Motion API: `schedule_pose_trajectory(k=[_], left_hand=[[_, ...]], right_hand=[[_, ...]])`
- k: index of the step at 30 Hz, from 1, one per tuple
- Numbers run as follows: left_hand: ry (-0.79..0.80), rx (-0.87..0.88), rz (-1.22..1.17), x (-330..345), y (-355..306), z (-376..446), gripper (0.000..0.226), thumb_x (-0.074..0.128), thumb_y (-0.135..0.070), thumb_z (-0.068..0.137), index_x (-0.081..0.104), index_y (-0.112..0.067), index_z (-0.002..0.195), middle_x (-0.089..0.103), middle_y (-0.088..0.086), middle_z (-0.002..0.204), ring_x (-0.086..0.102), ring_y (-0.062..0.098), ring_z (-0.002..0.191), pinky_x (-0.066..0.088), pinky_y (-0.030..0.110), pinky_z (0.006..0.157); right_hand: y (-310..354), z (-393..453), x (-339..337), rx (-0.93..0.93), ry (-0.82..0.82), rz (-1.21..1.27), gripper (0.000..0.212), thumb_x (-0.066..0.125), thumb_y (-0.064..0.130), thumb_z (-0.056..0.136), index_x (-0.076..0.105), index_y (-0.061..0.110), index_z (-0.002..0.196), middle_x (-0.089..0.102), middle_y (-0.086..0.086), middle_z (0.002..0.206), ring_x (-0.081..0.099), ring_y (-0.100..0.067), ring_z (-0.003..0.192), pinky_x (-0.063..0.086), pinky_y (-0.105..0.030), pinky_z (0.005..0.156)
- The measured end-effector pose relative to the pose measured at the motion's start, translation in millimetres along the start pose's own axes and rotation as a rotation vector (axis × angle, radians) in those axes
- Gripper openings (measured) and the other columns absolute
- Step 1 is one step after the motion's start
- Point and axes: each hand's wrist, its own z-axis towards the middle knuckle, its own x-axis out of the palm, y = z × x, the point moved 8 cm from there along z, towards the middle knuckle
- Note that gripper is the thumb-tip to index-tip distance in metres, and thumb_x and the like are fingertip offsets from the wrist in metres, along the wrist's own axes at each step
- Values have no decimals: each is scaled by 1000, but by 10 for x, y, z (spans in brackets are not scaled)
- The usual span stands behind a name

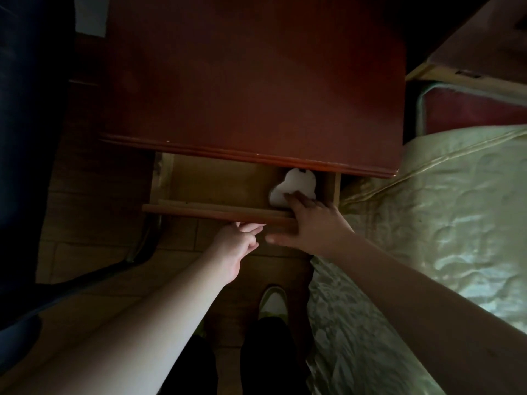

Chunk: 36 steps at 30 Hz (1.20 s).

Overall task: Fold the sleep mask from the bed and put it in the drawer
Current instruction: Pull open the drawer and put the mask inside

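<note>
The white folded sleep mask (296, 185) lies inside the open drawer (216, 181) at its right end, partly under the nightstand's top edge. My right hand (310, 226) reaches over the drawer front (211, 213), its fingertips resting on the near edge of the mask. My left hand (238, 246) sits just below the drawer front, with its fingers curled against the underside of the wooden panel near the middle.
The dark red nightstand top (253, 81) overhangs the drawer. A bed with a shiny quilted cover (427, 223) lies to the right. A dark chair (31, 138) stands at the left. My shoe (272, 302) is on the wooden floor below.
</note>
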Motion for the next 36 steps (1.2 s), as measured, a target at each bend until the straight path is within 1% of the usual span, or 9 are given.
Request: schedule_pose_trajectory(k=[3,8,13,16,22,27,30,34,36], left_hand=[[-3,8,-4,-11,-20,-3,55,34,21,84,52,-9,126,64,3,122,53,17,126,45,35,94],[52,14,9,-1,-29,11,65,33,20,85,35,-8,144,54,7,140,50,16,129,45,33,92],[82,52,-47,121,-154,55,56,34,21,85,49,-17,124,61,3,130,51,17,127,48,32,85],[86,56,-49,157,-296,103,51,33,21,85,51,-24,103,61,4,131,51,18,127,49,32,87],[114,114,51,212,-624,238,55,29,22,85,55,-19,111,56,2,138,46,16,132,46,31,91],[159,144,121,215,-698,247,57,28,20,89,45,-6,137,48,4,146,40,16,137,42,32,98],[149,130,46,210,-676,236,55,30,21,86,56,-9,124,51,4,142,42,16,135,42,35,101],[92,90,25,201,-653,283,59,33,25,80,64,-15,110,60,-2,133,50,12,128,51,31,92],[88,82,-10,200,-630,282,53,35,21,85,63,-17,110,62,-2,131,53,13,125,52,31,88]], right_hand=[[-6,32,43,-30,30,-50,99,64,69,74,18,28,151,29,-8,158,44,-30,134,31,-46,112],[48,92,-9,-44,-40,-143,56,51,24,94,31,28,146,36,-9,153,54,-32,122,41,-44,104],[-99,160,-219,-15,-144,-131,51,52,29,95,36,29,143,49,-3,144,62,-29,110,50,-38,84],[-173,245,-327,5,-166,-126,42,56,34,93,46,25,133,66,-5,118,65,-29,103,50,-38,81],[-271,319,-571,35,-369,-33,40,59,37,85,62,14,118,69,-12,106,63,-35,97,49,-37,77],[-262,217,-566,19,-488,-15,36,55,30,87,64,9,116,70,-14,103,62,-37,100,45,-44,92],[-254,2,-523,-17,-589,94,45,57,19,84,57,6,128,66,-16,117,57,-38,114,38,-49,105],[-70,-511,-320,-169,-720,295,50,52,8,86,52,5,136,60,-11,133,50,-25,128,33,-40,112],[-83,-589,-142,-52,-673,507,46,48,12,88,55,11,133,63,-4,129,55,-17,122,41,-34,106]])
